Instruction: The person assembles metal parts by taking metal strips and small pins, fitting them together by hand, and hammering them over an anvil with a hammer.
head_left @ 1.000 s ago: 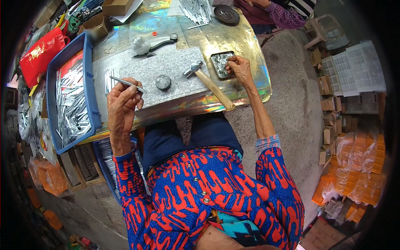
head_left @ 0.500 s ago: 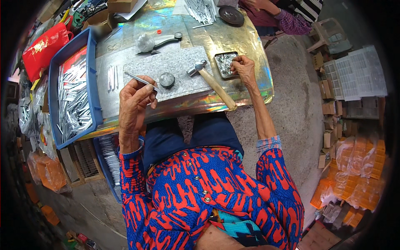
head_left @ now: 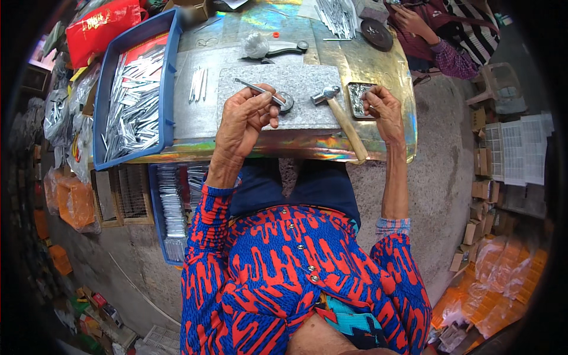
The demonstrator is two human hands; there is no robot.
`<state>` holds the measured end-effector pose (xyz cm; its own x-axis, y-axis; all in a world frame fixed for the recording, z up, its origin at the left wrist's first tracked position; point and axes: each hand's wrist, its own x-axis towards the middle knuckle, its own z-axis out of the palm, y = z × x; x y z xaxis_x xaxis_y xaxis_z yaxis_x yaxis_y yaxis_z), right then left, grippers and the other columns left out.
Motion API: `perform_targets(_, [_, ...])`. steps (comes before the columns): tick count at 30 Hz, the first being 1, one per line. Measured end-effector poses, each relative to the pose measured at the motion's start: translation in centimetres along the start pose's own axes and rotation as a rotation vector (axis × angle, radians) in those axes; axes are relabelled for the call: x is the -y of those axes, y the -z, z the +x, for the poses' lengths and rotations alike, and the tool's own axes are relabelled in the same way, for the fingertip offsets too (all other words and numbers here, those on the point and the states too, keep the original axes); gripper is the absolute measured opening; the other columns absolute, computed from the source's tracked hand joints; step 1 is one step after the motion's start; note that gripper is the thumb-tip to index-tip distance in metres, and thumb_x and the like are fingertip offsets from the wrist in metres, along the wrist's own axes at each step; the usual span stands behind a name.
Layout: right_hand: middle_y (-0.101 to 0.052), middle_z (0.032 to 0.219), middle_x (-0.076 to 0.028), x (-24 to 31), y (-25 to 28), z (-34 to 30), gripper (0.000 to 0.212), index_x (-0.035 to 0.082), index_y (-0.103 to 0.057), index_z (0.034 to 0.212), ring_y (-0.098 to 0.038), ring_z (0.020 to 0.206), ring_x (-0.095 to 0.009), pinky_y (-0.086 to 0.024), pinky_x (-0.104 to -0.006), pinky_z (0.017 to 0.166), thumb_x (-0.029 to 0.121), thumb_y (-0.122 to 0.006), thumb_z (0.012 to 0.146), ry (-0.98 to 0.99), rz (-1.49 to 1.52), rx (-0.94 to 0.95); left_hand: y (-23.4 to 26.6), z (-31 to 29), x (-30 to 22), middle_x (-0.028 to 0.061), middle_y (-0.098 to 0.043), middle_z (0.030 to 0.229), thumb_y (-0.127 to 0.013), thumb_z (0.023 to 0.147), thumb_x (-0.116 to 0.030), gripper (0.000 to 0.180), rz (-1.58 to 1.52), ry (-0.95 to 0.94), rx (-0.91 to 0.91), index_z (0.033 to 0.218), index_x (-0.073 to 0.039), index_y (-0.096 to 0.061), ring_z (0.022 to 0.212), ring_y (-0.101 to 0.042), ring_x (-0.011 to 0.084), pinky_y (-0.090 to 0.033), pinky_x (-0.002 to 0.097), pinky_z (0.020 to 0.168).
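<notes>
My left hand [head_left: 241, 123] is closed on a thin silvery metal rod [head_left: 251, 86], held slanting above the grey speckled slab [head_left: 307, 116]. Partly behind its fingertips sits a small round dark piece with a grey top [head_left: 287, 99]. My right hand [head_left: 386, 113] pinches at the right side of a small dark tray [head_left: 351, 105] of tiny shiny metal parts. What its fingertips hold, if anything, is too small to make out. Between my hands lies a hammer [head_left: 347, 125], head on the slab and wooden handle pointing toward me.
Left stands a blue bin [head_left: 170, 89] of metal strips, with several loose rods [head_left: 198, 84] beside it. Beyond the slab lies a dark-handled tool [head_left: 284, 51]. Farther back are a rod pile [head_left: 336, 19], a dark round dish [head_left: 376, 35] and another person's hand [head_left: 409, 21].
The view has shifted, so the table appears farther right. My left hand with the rod has come nearer the round piece, now partly covering it. My right hand stays at the tray.
</notes>
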<state>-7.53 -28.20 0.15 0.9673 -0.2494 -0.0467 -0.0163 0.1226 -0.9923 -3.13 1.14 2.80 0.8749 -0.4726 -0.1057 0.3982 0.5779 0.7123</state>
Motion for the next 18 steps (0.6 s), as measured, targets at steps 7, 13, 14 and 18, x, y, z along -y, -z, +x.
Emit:
perform_targets(7, [-0.055, 0.070, 0.000, 3.4, -8.4, -3.8, 0.011, -0.001, -0.058, 0.085, -0.048, 0.058, -0.004, -0.041, -0.0173, 0.050, 0.010, -0.057, 0.083, 0.095, -0.005, 0.226, -0.5, 0.1, 1.0, 0.0143, -0.061, 0.084, -0.053, 0.085, -0.009, 0.014, -0.029, 0.005, 0.009, 0.095, 0.001, -0.053, 0.066, -0.058, 0.0139, -0.050, 0.0222, 0.051])
perform_targets(13, [-0.059, 0.076, -0.002, 3.2, -12.1, -5.0, 0.012, 0.000, -0.060, 0.093, -0.050, 0.059, -0.004, -0.043, -0.0173, 0.051, 0.005, -0.054, 0.083, 0.110, 0.024, 0.291, -1.0, -0.3, 1.4, 0.0119, -0.060, 0.082, -0.054, 0.086, -0.012, 0.016, -0.037, -0.001, 0.002, 0.095, 0.001, -0.053, 0.066, -0.058, 0.0144, -0.050, 0.0229, 0.052])
perform_targets(14, [-0.059, 0.076, -0.002, 3.3, -12.4, -5.2, 0.013, -0.001, -0.060, 0.093, -0.050, 0.059, -0.004, -0.043, -0.0172, 0.051, 0.004, -0.053, 0.083, 0.138, 0.014, 0.275, -1.0, -0.4, 1.4, 0.0115, -0.060, 0.082, -0.054, 0.086, -0.012, 0.017, -0.035, 0.005, -0.011, 0.095, 0.002, -0.053, 0.066, -0.058, 0.0145, -0.050, 0.0231, 0.052])
perform_targets(18, [-0.059, 0.076, -0.002, 3.3, -13.3, -5.5, 0.014, -0.001, -0.058, 0.094, -0.051, 0.060, -0.004, -0.042, -0.0172, 0.050, 0.004, -0.052, 0.082, 0.156, -0.021, 0.202, -0.9, -0.7, 1.6, 0.0106, -0.060, 0.082, -0.053, 0.087, -0.013, 0.016, -0.042, 0.007, -0.023, 0.094, 0.002, -0.052, 0.066, -0.059, 0.0144, -0.050, 0.0234, 0.052])
